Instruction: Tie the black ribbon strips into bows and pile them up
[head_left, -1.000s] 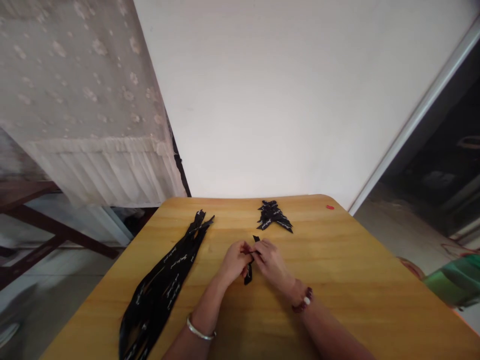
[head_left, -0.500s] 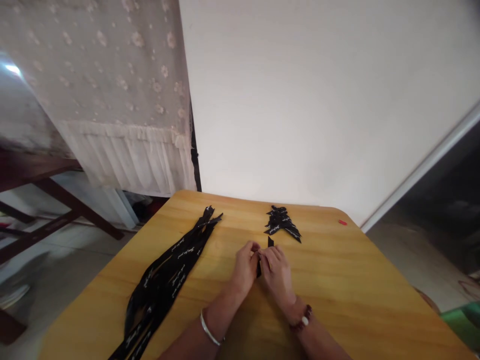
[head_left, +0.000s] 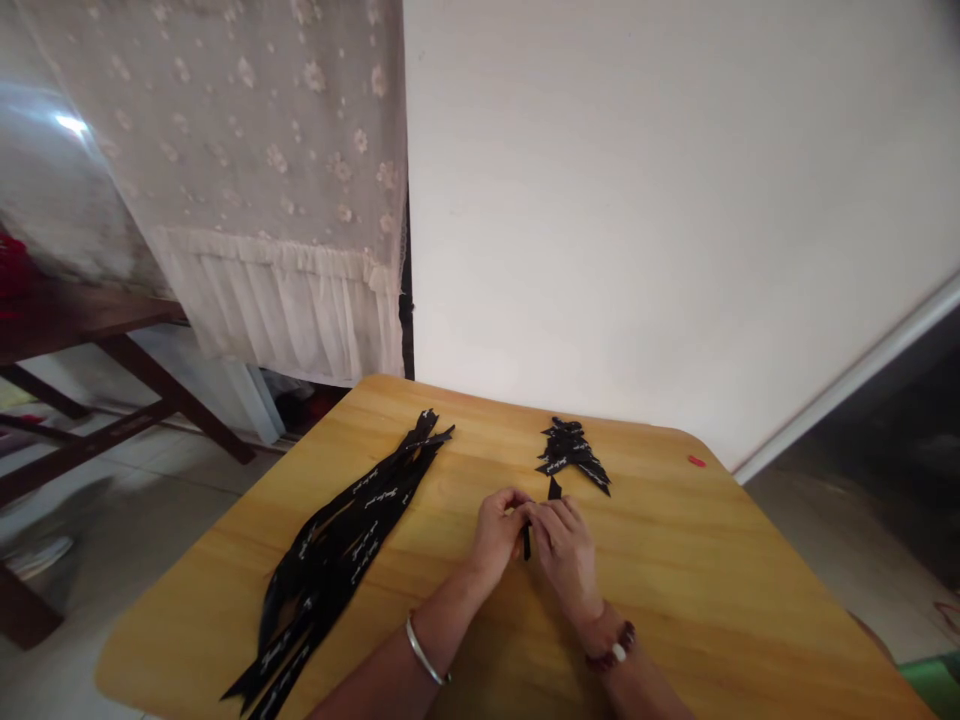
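My left hand (head_left: pixel 498 535) and my right hand (head_left: pixel 564 545) meet over the middle of the table, fingertips pinched together on a short black ribbon (head_left: pixel 555 489). One ribbon end sticks up beyond my right fingers, and another hangs below between the hands. The part between my fingertips is hidden. Just beyond lies a small pile of black ribbon bows (head_left: pixel 574 450) with white lettering. Left of my hands stretches a bundle of long black ribbons (head_left: pixel 337 545), printed with white script.
The wooden table (head_left: pixel 675 600) stands against a white wall panel (head_left: pixel 637 200). A small red piece (head_left: pixel 697 461) lies near its far right corner. Behind to the left hang a lace curtain (head_left: pixel 285 200) and a dark wooden table or bench (head_left: pixel 142 370).
The view has shifted slightly left, so everything sits a little further right. Both hands stay pinched on the ribbon; its hanging end looks narrower now.
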